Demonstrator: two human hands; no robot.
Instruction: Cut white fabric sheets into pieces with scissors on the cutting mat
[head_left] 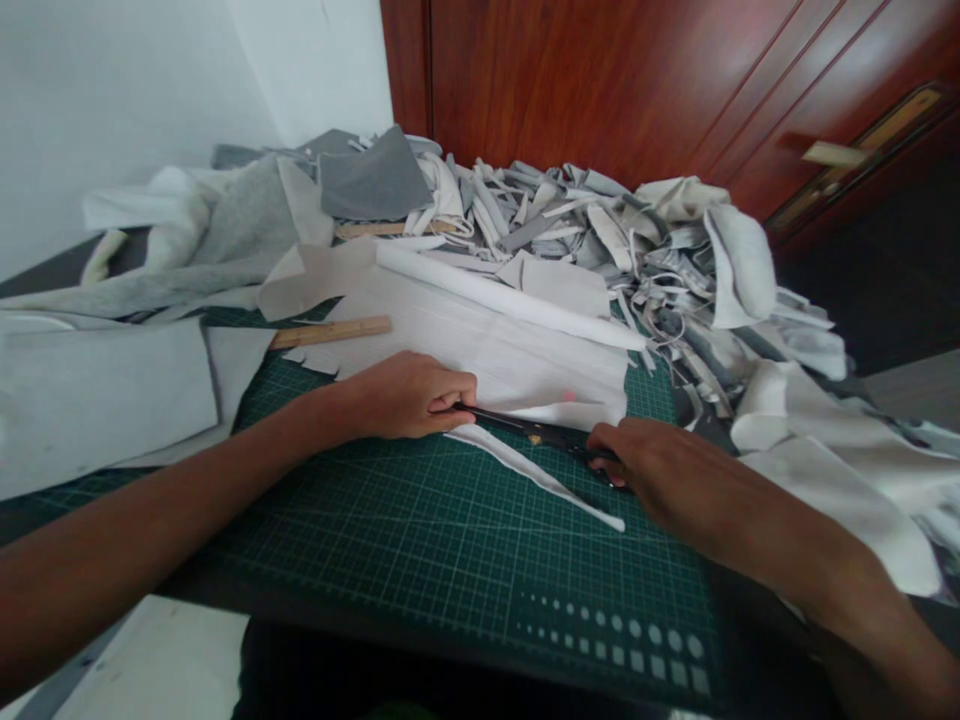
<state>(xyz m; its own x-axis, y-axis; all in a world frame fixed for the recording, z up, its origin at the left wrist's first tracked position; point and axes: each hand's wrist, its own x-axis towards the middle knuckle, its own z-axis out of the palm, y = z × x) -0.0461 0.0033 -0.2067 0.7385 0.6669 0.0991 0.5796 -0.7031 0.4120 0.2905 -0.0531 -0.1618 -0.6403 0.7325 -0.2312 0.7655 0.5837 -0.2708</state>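
Observation:
My right hand [630, 455] is closed around the handles of a pair of black scissors [536, 430], whose blades point left along the near edge of a white fabric sheet [480, 350]. At the blade tips, my left hand [420, 395] pinches the fabric's edge, its thumb and fingers pressed together. A narrow white strip [540, 475] hangs off near the left fingers and slants down to the right over the green cutting mat [420, 540]. Whether the strip is still joined to the sheet is hidden by the left hand. A small pink mark shows on the sheet.
A wooden ruler [337, 330] lies left of the sheet, partly under grey-white fabric [112, 400]. Heaped scraps [555, 215] line the back and right, before a red-brown door [600, 80]. A rolled white edge [510, 300] crosses the sheet's far side. More cloth [247, 210] piles at back left.

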